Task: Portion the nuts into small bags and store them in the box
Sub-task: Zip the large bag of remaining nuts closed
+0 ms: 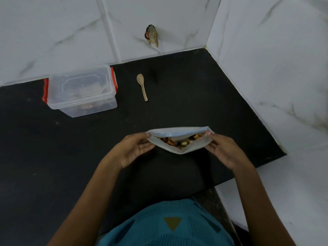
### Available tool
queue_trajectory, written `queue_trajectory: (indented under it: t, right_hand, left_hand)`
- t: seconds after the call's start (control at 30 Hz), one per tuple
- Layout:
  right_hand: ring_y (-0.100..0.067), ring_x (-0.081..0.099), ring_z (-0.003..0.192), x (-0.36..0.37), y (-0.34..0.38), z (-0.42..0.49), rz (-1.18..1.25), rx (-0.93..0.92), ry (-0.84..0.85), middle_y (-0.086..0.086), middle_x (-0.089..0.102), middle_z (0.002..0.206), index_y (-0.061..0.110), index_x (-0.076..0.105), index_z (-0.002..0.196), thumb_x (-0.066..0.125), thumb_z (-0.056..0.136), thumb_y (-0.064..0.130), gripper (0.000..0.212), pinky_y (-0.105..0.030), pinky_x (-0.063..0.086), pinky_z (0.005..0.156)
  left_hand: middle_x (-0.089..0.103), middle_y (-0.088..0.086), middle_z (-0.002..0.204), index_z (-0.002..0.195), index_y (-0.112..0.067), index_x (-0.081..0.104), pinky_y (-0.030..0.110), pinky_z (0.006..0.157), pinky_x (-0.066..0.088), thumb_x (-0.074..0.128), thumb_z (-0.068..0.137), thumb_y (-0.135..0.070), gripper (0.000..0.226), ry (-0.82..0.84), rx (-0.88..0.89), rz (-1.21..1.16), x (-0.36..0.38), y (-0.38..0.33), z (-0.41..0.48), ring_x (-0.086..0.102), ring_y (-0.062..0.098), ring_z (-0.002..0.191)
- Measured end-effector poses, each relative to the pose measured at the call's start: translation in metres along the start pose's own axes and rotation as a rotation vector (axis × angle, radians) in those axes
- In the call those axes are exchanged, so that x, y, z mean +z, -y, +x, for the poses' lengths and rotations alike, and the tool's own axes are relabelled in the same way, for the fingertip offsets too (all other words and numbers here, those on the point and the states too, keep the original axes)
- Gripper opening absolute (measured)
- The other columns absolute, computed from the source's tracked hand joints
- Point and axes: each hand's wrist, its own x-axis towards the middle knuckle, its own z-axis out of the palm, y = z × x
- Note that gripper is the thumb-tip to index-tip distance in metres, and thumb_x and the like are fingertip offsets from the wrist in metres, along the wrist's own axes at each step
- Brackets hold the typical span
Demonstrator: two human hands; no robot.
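A white bag [179, 134] stands on the black counter [186, 96] with its mouth spread wide, and mixed nuts [179, 142] show inside. My left hand [132, 150] pinches the bag's left corner. My right hand [224, 150] pinches its right corner, thumb over the rim. A clear plastic box [80, 90] with red clips sits at the back left, lid on; what is inside is blurred. A small wooden spoon [142, 87] lies to the right of the box.
White marble-pattern tiled walls close off the back and the right side of the counter. A small broken patch [151, 35] marks the back wall. The counter's front edge runs close to my blue-clad body.
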Motion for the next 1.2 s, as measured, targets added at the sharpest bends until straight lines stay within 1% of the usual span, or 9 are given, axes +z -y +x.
queue_trajectory:
  t: [0.1, 0.23, 0.37, 0.6, 0.7, 0.83, 1.0, 1.13, 1.2]
  right_hand:
    - [-0.022, 0.064, 0.100, -0.007, 0.002, 0.001, 0.162, 0.020, 0.074, -0.013, 0.065, 0.108, 0.006, 0.060, 0.108, 0.049, 0.092, 0.023, 0.026, -0.032, 0.057, 0.077]
    - [-0.018, 0.070, 0.082, -0.009, -0.001, 0.003, 0.272, 0.062, 0.035, -0.010, 0.068, 0.096, 0.008, 0.062, 0.094, 0.052, 0.087, 0.012, 0.013, -0.032, 0.057, 0.072]
    - [-0.012, 0.070, 0.072, -0.006, -0.003, 0.004, 0.228, 0.078, 0.022, -0.006, 0.071, 0.080, 0.009, 0.061, 0.090, 0.061, 0.066, 0.017, 0.025, -0.027, 0.056, 0.069]
    - [-0.016, 0.064, 0.087, -0.003, -0.003, 0.003, 0.067, 0.072, 0.026, -0.009, 0.068, 0.089, 0.005, 0.061, 0.094, 0.060, 0.079, 0.014, 0.017, -0.029, 0.055, 0.078]
    - [-0.015, 0.066, 0.082, 0.001, -0.001, 0.000, -0.031, 0.051, 0.039, -0.006, 0.070, 0.084, 0.006, 0.063, 0.090, 0.064, 0.074, 0.012, 0.018, -0.030, 0.054, 0.077]
    - [-0.015, 0.066, 0.081, 0.005, 0.000, -0.001, -0.090, 0.045, 0.025, -0.005, 0.070, 0.081, 0.006, 0.064, 0.090, 0.063, 0.081, 0.009, 0.010, -0.027, 0.053, 0.074]
    - [-0.014, 0.065, 0.085, 0.010, 0.000, -0.004, -0.209, -0.046, -0.001, -0.005, 0.069, 0.087, 0.009, 0.064, 0.089, 0.063, 0.082, 0.011, 0.007, -0.026, 0.052, 0.078]
    - [-0.008, 0.059, 0.077, 0.015, -0.004, -0.001, -0.516, -0.250, -0.172, -0.003, 0.061, 0.090, 0.013, 0.062, 0.084, 0.066, 0.081, 0.010, 0.007, -0.015, 0.049, 0.061]
    - [-0.009, 0.056, 0.085, 0.010, -0.005, 0.003, -0.720, -0.402, -0.306, -0.001, 0.055, 0.099, 0.018, 0.058, 0.080, 0.068, 0.078, 0.009, 0.014, -0.016, 0.045, 0.067]
  left_hand:
    - [0.062, 0.017, 0.105, 0.101, -0.003, 0.057, 0.031, 0.077, 0.055, 0.046, 0.092, -0.008, 0.016, 0.031, 0.022, -0.089, -0.001, 0.004, -0.001, 0.062, 0.024, 0.098]
    - [0.064, 0.017, 0.095, 0.096, -0.001, 0.062, 0.029, 0.072, 0.056, 0.053, 0.090, -0.012, 0.015, -0.040, 0.004, -0.243, -0.001, 0.007, 0.003, 0.066, 0.021, 0.085]
    - [0.067, 0.016, 0.089, 0.096, -0.002, 0.064, 0.027, 0.067, 0.058, 0.065, 0.075, -0.018, 0.027, -0.048, -0.066, -0.336, -0.002, 0.011, 0.004, 0.070, 0.019, 0.074]
    - [0.064, 0.016, 0.104, 0.111, -0.003, 0.061, 0.023, 0.055, 0.057, 0.069, 0.066, -0.022, 0.050, 0.013, -0.122, -0.364, 0.000, 0.013, 0.003, 0.070, 0.020, 0.080]
    - [0.066, 0.011, 0.090, 0.100, -0.006, 0.064, 0.021, 0.054, 0.057, 0.069, 0.068, -0.025, 0.038, 0.006, -0.090, -0.254, 0.004, 0.012, 0.002, 0.068, 0.016, 0.072]
    - [0.062, 0.001, 0.078, 0.085, -0.013, 0.065, 0.017, 0.057, 0.049, 0.063, 0.083, -0.024, 0.011, -0.144, 0.066, 0.162, 0.006, 0.008, -0.001, 0.053, 0.007, 0.067]
    - [0.065, 0.004, 0.094, 0.084, -0.015, 0.062, 0.033, 0.087, 0.049, 0.062, 0.081, -0.015, 0.003, -0.076, 0.280, 0.216, 0.009, 0.011, 0.000, 0.060, 0.018, 0.093]
    - [0.065, 0.001, 0.089, 0.086, -0.015, 0.059, 0.022, 0.066, 0.051, 0.062, 0.082, -0.011, 0.006, -0.025, 0.295, 0.236, 0.020, 0.015, 0.003, 0.063, 0.010, 0.079]
    - [0.064, 0.002, 0.093, 0.089, -0.015, 0.059, 0.022, 0.066, 0.049, 0.063, 0.083, -0.012, 0.008, -0.089, 0.301, 0.366, 0.017, 0.015, 0.006, 0.063, 0.010, 0.081]
